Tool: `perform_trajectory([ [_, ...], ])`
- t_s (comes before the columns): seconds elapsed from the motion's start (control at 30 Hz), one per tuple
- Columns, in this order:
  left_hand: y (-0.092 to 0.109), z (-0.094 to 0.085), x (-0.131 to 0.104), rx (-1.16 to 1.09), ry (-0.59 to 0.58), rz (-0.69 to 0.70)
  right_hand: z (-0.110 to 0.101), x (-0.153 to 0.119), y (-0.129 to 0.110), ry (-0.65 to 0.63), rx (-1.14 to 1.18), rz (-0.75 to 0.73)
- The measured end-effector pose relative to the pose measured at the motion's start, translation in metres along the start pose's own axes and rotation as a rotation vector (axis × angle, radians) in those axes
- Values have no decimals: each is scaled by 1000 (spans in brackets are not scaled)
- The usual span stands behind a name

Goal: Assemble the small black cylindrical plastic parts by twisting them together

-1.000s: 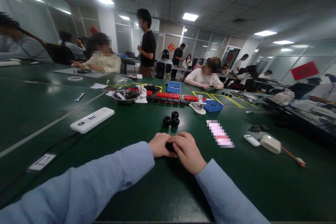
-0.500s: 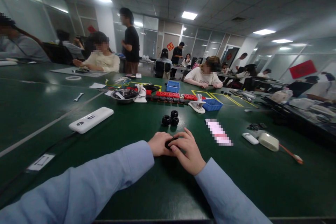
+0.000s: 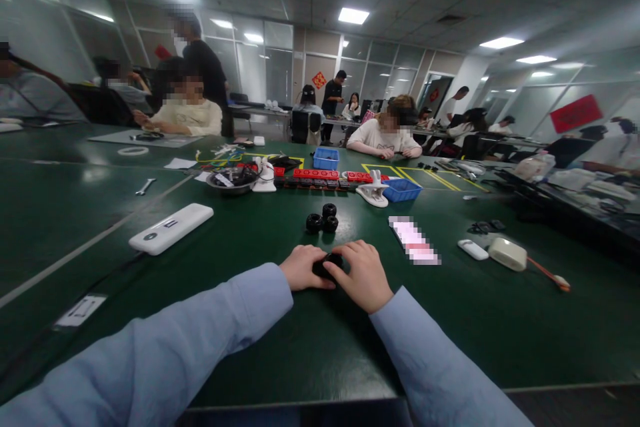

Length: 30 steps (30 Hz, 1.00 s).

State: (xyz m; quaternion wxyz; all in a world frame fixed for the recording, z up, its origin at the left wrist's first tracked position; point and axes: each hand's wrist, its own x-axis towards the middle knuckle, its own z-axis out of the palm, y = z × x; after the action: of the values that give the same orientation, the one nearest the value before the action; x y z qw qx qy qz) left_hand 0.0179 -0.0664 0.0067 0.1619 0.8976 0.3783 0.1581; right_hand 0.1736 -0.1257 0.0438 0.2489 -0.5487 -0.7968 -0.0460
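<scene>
My left hand [image 3: 303, 268] and my right hand [image 3: 365, 276] are closed together around a small black wheel [image 3: 325, 266] low over the green table [image 3: 280, 360]. The fingers cover much of it, and only its dark rounded surface shows between them. Just beyond my hands, three chunky black wheels [image 3: 315, 223] sit bunched together on the tabletop.
A white power strip [image 3: 171, 228] lies to the left, a phone [image 3: 414, 240] to the right. Farther back are a metal bowl [image 3: 233, 189], red blocks in a row [image 3: 316, 174], white clip stands [image 3: 373, 195] and blue baskets [image 3: 403, 191]. Other people sit across the table.
My right hand has closed farther over the wheel, its raised fingers now curled down around it. The left hand keeps its hold. The camera view has shifted slightly.
</scene>
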Motion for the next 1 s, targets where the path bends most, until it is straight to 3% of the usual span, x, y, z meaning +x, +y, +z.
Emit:
perform_trajectory([
  [0.5, 2, -2, -1, 12, 1, 11, 1, 0, -2, 9, 33, 3],
  [1.0, -1, 2, 1, 45, 27, 4, -4, -1, -6, -62, 220, -151],
])
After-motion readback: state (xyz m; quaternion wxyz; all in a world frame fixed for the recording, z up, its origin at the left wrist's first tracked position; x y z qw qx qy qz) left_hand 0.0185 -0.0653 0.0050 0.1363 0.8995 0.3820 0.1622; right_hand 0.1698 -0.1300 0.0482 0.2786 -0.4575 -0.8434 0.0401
